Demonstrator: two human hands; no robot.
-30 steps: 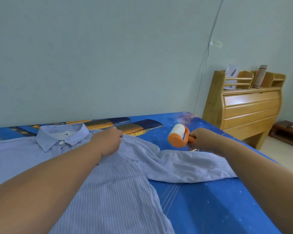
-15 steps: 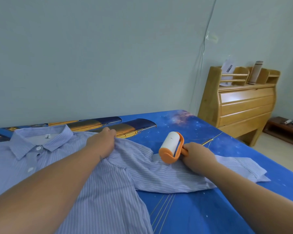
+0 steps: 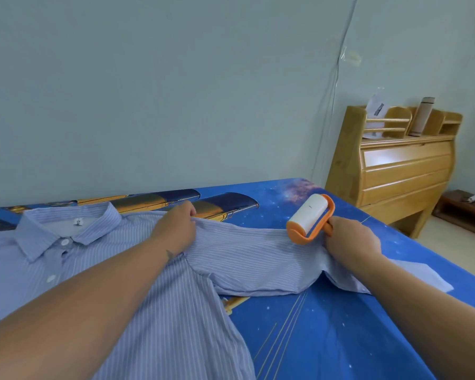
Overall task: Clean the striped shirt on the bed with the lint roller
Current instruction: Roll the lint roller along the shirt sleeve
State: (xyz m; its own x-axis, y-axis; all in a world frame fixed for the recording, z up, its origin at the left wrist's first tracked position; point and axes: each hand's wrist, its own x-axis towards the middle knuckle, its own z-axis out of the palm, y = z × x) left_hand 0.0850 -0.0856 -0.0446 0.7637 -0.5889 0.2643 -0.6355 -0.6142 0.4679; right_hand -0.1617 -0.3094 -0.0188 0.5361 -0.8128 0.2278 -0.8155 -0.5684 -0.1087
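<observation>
A: Entry. The striped shirt [image 3: 137, 283] lies flat on the bed [image 3: 327, 325], collar away from the person, one sleeve stretched out toward the right hand.

B: Hand states?

A: The left hand [image 3: 176, 229] has its fingers curled into the cloth at the shoulder seam, pinching a fold and holding it taut. The right hand [image 3: 351, 237] is closed round the orange handle of the lint roller [image 3: 310, 218]. The white drum sits at the sleeve's far edge, just ahead of the right hand; whether it is pressing on the cloth or just clear of it cannot be told.

B: Step in hand?

A: Judged as rolling the sleeve between the two hands.

B: Notes on doing it well?

A: Keep the left hand anchoring the shoulder so the sleeve does not bunch. Roll away from that anchor, toward the cuff under the right forearm, drum flat, pressure light and even, strokes overlapping. There is a pucker in the sleeve's near edge below the right hand; smooth it first, or the roller will probably skip over it.
</observation>
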